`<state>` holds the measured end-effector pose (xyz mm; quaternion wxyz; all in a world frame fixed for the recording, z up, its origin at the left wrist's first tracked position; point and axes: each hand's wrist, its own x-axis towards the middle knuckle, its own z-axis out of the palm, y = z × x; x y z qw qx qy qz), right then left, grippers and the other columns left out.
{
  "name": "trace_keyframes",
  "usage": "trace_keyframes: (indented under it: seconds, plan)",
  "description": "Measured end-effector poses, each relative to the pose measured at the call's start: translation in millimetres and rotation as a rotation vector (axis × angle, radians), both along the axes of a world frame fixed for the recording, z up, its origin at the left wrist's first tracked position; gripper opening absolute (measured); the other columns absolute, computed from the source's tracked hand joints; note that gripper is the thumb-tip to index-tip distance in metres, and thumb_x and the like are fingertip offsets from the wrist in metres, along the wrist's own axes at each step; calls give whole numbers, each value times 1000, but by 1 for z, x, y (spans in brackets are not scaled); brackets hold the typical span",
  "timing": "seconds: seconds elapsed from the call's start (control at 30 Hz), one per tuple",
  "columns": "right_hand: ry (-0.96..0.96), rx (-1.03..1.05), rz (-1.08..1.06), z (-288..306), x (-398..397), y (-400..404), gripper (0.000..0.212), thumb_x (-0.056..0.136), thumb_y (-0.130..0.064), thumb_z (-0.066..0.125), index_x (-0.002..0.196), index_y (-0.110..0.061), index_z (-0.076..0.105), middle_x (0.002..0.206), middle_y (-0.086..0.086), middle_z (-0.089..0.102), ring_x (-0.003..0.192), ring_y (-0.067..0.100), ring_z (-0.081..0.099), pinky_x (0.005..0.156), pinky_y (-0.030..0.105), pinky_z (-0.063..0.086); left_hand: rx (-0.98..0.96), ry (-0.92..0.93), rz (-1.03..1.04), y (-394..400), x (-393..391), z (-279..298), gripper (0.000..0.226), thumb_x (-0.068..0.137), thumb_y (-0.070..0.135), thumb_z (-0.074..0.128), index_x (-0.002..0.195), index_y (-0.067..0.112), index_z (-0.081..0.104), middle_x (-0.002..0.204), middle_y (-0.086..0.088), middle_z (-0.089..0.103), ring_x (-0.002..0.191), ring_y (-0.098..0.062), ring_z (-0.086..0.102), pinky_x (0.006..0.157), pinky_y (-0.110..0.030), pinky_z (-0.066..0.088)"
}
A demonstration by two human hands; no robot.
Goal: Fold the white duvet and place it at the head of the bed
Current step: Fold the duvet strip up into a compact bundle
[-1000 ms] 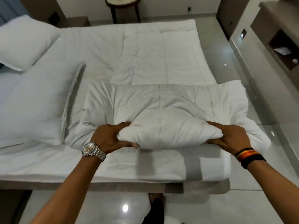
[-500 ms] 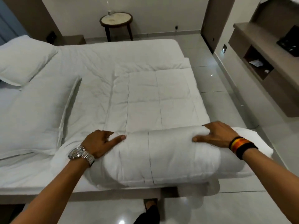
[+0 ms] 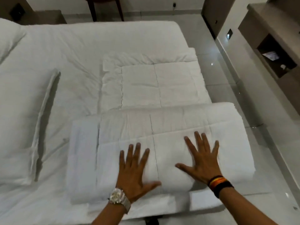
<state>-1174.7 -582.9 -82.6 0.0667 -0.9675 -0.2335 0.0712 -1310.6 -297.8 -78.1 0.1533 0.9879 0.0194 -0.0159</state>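
Observation:
The white duvet (image 3: 162, 88) lies along the right side of the bed (image 3: 73, 51), its near end folded over into a thick layered band across the near edge. My left hand (image 3: 136, 169) rests flat with spread fingers on the left of that fold. My right hand (image 3: 201, 158) lies flat on it too, fingers apart, a little further right. Neither hand grips the fabric. The duvet's far part stays spread flat toward the foot side.
A white pillow (image 3: 19, 127) lies on the left of the bed and another pillow (image 3: 8, 38) at the far left corner. A round side table (image 3: 105, 7) stands beyond the bed. Shiny floor (image 3: 227, 88) and a wall shelf unit (image 3: 276, 54) are to the right.
The bundled duvet end I was gripping has been rolled over and laid down as a flat fold. Both hands let go of it and now press on top with open fingers.

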Motion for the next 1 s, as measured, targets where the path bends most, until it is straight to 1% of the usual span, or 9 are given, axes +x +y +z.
trace_keyframes:
  seconds: [0.13, 0.33, 0.47, 0.6, 0.7, 0.8, 0.87, 0.93, 1.0]
  plan:
    - [-6, -74, 0, -48, 10, 9, 117, 75, -102, 37, 168, -37, 12, 177, 11, -3, 162, 35, -5, 114, 83, 1, 57, 38, -91, 3, 12, -49, 142, 57, 108, 44, 165, 18, 24, 174, -19, 7, 159, -46, 5, 117, -79, 10]
    - [-55, 46, 97, -54, -29, -20, 121, 72, -101, 47, 168, -32, 21, 176, 14, 8, 162, 40, 7, 117, 80, 0, 64, 60, -97, -1, -14, -54, 134, 64, 102, 47, 166, 20, 20, 174, -17, 7, 160, -45, 4, 121, -74, 3]
    - [-57, -44, 282, -71, -84, -72, 127, 68, -96, 61, 168, -30, 20, 174, 21, 11, 159, 46, 12, 111, 86, 10, 141, 78, -166, -12, -75, -67, 136, 59, 81, 76, 167, 22, 18, 174, -18, 6, 159, -47, 5, 121, -75, 7]
    - [-117, -70, 298, -80, -63, -59, 118, 68, -75, 78, 166, -32, 28, 172, 20, 20, 159, 43, 19, 115, 83, 5, 216, 91, -158, -8, -55, -71, 138, 55, 54, 93, 166, 22, 20, 174, -18, 10, 159, -47, 9, 121, -74, 10]
    - [-143, -41, 286, -73, -46, -47, 106, 68, -55, 88, 160, -29, 42, 165, 18, 39, 153, 40, 36, 119, 77, 9, 230, 96, -156, -2, -33, -61, 114, 65, 39, 90, 162, 18, 34, 169, -20, 28, 154, -48, 26, 121, -71, 19]
    - [-147, 94, 312, -57, -41, -42, 87, 67, -20, 96, 147, -17, 61, 147, 15, 63, 134, 37, 60, 116, 67, 35, 203, 94, -161, -1, -23, -42, 87, 68, 13, 90, 148, 8, 55, 151, -22, 55, 136, -49, 53, 112, -63, 43]
    - [-150, 196, 286, -44, -42, -36, 71, 63, -1, 96, 130, -8, 73, 127, 15, 75, 112, 36, 74, 104, 58, 53, 168, 107, -150, -5, -20, -27, 71, 66, -2, 86, 134, 4, 67, 129, -21, 70, 115, -47, 69, 94, -57, 59]
    - [-108, 236, 215, -26, -47, -31, 58, 63, 6, 93, 118, -7, 79, 109, 14, 80, 93, 38, 78, 86, 51, 62, 127, 132, -80, -9, -19, -6, 57, 81, 2, 76, 136, 11, 65, 124, -14, 73, 106, -42, 72, 81, -48, 61]
    - [-33, 238, 120, -5, -55, -30, 44, 77, -1, 85, 119, -12, 79, 102, 13, 81, 90, 39, 76, 77, 45, 62, 111, 146, -12, -12, -24, 14, 50, 92, 13, 66, 142, 21, 62, 127, -7, 74, 107, -38, 71, 82, -44, 58]
